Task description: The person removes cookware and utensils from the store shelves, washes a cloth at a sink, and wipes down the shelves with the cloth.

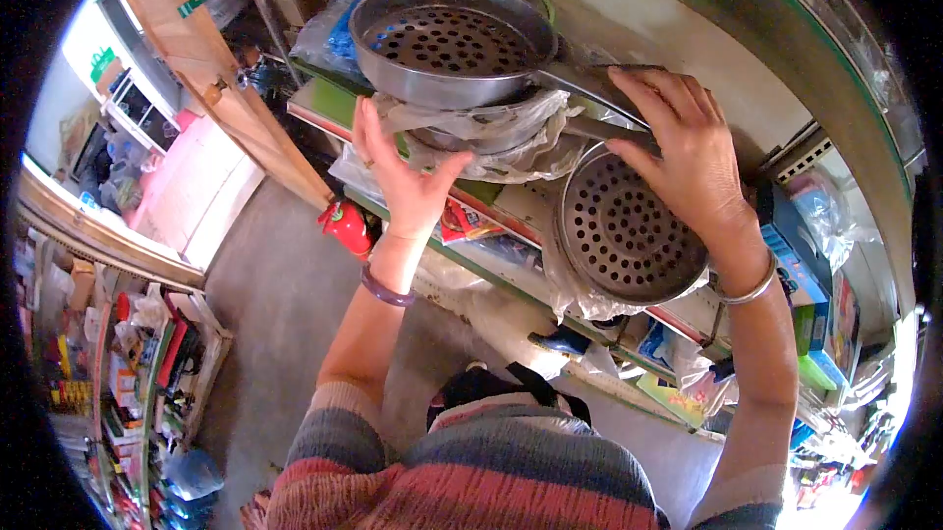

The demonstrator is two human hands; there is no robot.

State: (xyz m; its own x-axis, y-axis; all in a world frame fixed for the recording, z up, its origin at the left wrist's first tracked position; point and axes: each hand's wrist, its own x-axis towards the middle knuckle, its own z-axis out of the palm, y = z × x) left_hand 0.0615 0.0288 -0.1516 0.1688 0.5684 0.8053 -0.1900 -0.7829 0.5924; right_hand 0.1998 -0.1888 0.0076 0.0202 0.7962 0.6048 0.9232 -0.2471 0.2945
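Note:
A round metal pan with a perforated base (452,78) sits on top of a plastic-wrapped pan (491,137) on the shelf. My right hand (678,132) is closed around the upper pan's long handle (594,88). Close to the stack's near side is my left hand (403,171), with thumb and fingers spread and nothing held; I cannot tell whether its fingertips touch the pan. To the right, below my right hand, a second perforated pan (634,225) rests partly in clear plastic wrap.
A wooden door (226,88) stands at the left, with a red container (346,227) near its foot. Blue boxes (796,245) fill the shelf at right. Another stocked shelf unit (147,383) stands lower left. The shelf's front edge (511,225) runs below my hands.

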